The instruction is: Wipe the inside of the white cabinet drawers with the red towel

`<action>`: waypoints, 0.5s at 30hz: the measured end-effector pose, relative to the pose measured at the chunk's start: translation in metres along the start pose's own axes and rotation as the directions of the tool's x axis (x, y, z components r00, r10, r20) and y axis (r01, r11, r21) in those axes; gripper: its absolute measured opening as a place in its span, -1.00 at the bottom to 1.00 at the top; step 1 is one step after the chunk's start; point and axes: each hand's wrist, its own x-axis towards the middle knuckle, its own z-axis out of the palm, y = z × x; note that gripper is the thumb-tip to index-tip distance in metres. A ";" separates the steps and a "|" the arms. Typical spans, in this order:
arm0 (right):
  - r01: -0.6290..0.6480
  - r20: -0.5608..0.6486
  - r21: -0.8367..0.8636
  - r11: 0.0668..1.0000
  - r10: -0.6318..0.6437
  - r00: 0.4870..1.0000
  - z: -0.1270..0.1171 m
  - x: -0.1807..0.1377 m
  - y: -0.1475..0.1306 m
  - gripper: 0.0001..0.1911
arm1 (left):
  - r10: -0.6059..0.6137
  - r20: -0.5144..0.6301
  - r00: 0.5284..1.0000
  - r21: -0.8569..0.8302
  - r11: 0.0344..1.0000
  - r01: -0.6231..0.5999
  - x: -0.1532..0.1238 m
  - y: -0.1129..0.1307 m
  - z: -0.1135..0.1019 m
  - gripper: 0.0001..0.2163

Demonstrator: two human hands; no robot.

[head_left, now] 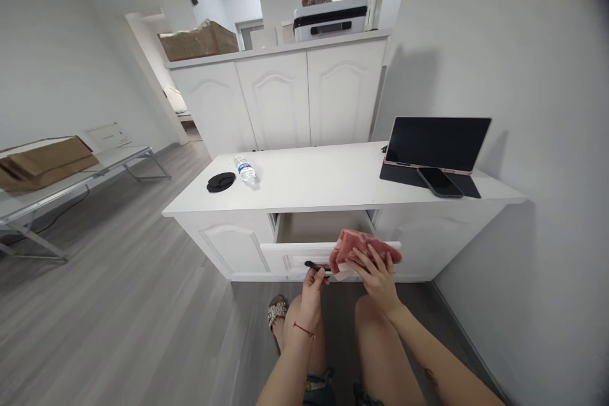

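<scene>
A white drawer [273,255] stands pulled out below the cabinet top, and its grey inside is bare where it shows. My left hand [313,290] is closed around the drawer's dark handle [311,264], low on its front. A folded pink-red cloth [349,243] lies over the right part of the drawer front's top edge. My right hand [379,280] grips that cloth from the near side, fingers spread across it. Part of the handle is hidden by my left fingers.
On the white cabinet top [304,181] are a water bottle [245,169] lying down, a flat black object [221,182], a propped tablet [438,143] and a phone [440,183]. A taller white cabinet [280,98] rises behind; a wall [547,139] borders the right.
</scene>
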 end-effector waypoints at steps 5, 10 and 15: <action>-0.160 -0.166 0.010 0.987 0.159 0.973 0.010 -0.020 0.002 -0.53 | 0.010 0.007 1.000 0.019 1.000 -0.010 -0.003 0.001 0.000 -0.62; -0.313 -0.263 0.099 0.945 0.328 0.907 0.026 -0.026 -0.016 -0.56 | 0.000 0.009 1.000 0.010 1.000 0.000 -0.006 0.004 0.001 -0.66; -0.498 -0.209 0.194 0.845 0.532 0.821 0.049 -0.047 -0.033 -0.55 | -0.018 0.001 1.000 0.035 0.999 0.018 -0.008 0.006 0.001 -0.63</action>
